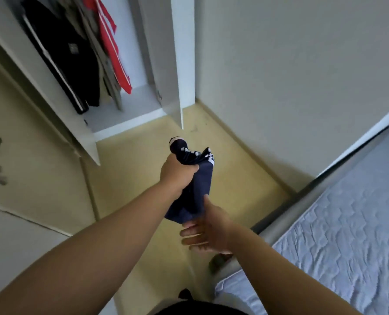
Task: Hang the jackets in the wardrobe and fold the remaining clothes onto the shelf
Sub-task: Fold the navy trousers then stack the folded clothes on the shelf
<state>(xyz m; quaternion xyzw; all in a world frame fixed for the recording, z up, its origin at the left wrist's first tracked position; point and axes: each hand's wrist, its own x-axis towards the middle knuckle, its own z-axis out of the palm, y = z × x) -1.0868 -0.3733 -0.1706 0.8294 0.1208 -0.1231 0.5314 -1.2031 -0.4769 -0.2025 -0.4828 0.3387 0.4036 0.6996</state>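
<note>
Left hand: clenched tight round bunched upper end of navy garment with white stripes. Right hand: fingers near straight, slightly spread, laid under garment's lower end; thumb up against cloth. Garment held in the air over floor, in front of open wardrobe, outside it. Inside wardrobe: black jacket and red jacket, hanging. Right of wardrobe: mattress.

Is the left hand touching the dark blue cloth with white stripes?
Touching. The head view shows the left hand gripping the dark blue cloth with white stripes near its top, fingers curled round the bunched fabric.
</note>
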